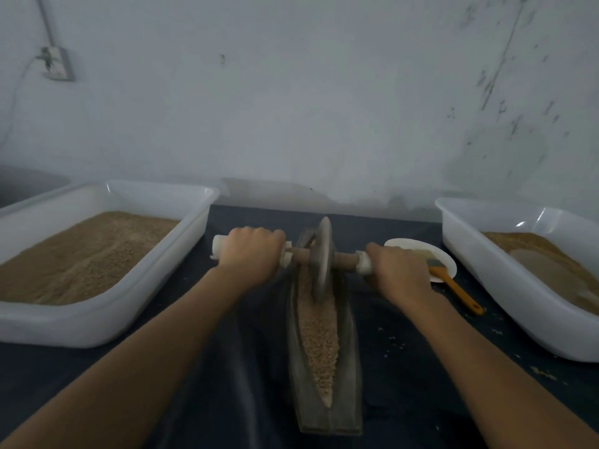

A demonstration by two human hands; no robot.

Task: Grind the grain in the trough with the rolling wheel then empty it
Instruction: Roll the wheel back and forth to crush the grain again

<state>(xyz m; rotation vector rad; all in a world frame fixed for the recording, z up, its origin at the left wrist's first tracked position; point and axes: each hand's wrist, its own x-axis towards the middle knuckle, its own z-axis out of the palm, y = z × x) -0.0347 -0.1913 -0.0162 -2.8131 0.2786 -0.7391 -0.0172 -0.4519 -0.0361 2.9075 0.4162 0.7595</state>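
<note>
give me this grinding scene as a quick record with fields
left hand: grips left end of axle
right hand: grips right end of axle
wheel: upright in trough, toward far end
trough: lengthwise on dark table, holds grain
left tub: tan grain inside
right tub: tan grain inside
brush: bristles on white plate

The trough [325, 358] ran down the middle of the table [227, 367], with open strips of dark cloth on either side. A bin [107, 322] walled the left strip; a second bin [505, 286] walled the right, where a plate [421, 251] and brush [453, 286] narrowed the far end.
</note>
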